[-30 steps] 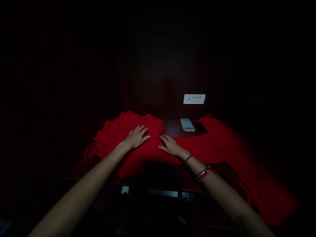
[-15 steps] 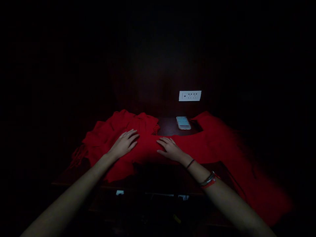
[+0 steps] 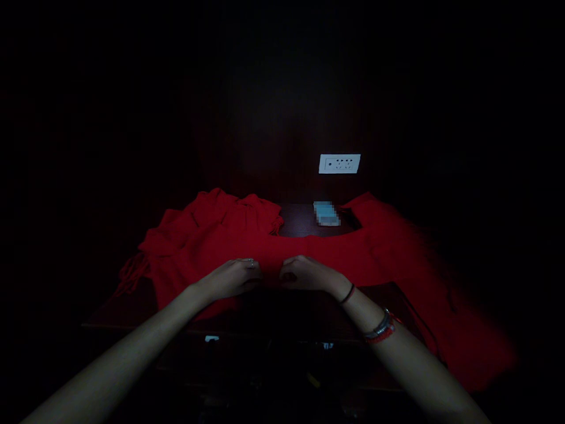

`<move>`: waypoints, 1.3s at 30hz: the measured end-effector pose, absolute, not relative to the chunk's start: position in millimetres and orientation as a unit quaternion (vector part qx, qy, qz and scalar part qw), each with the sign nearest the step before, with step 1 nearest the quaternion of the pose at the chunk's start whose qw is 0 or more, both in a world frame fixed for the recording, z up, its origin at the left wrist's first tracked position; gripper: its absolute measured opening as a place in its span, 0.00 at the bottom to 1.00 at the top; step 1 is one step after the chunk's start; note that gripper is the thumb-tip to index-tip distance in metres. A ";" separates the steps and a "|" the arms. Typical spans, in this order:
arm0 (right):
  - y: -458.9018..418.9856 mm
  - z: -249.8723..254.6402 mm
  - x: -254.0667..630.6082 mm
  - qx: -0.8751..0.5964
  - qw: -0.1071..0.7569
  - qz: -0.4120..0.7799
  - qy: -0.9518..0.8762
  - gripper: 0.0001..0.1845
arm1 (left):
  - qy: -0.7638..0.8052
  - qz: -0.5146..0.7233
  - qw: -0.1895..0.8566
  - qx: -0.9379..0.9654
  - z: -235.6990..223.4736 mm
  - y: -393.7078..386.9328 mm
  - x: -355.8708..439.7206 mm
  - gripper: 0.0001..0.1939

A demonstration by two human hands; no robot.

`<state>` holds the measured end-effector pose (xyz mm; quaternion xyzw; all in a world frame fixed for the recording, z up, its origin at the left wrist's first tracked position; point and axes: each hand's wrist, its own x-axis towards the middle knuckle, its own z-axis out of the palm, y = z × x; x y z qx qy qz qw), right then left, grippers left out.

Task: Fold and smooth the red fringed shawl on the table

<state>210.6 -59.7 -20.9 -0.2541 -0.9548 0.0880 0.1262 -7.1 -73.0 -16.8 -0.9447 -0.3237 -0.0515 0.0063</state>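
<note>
A red fringed scarf (image 3: 326,256) spreads across a dark table, bunched in folds at the left and trailing off to the right. My left hand (image 3: 236,277), with a ring on one finger, is closed at the scarf's near edge. Close beside it, my right hand (image 3: 304,274) has its fingers curled in a pinch on the same edge. Both sets of fingertips are partly hidden in shadow. Bracelets circle my right wrist and forearm.
Behind the scarf lies a phone (image 3: 326,214) with a blurred lit screen. A white wall socket (image 3: 339,164) is mounted above it on the dark back panel. The table's front edge (image 3: 132,325) shows faintly, and the surroundings are very dark.
Both hands have gone from lying flat with spread fingers to curled. They have drawn back toward the scarf's near edge and come closer together.
</note>
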 end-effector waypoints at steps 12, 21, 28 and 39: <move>-61.8 -19.1 211.1 -0.279 0.089 0.068 -0.954 0.06 | -0.333 -0.057 0.020 -0.941 -6.8 -76.4 -3.0 0.10; -60.3 -18.9 210.7 -0.263 0.096 0.078 -0.957 0.09 | -0.325 -0.059 0.001 -0.944 -10.3 -75.4 -4.5 0.10; -58.6 -21.1 211.4 -0.288 0.066 0.093 -0.951 0.06 | -0.327 -0.065 -0.002 -0.943 -15.3 -77.1 -4.6 0.10; -56.4 -22.3 213.6 -0.294 0.071 0.146 -0.942 0.05 | -0.331 -0.095 0.011 -0.939 -24.9 -76.8 -3.5 0.10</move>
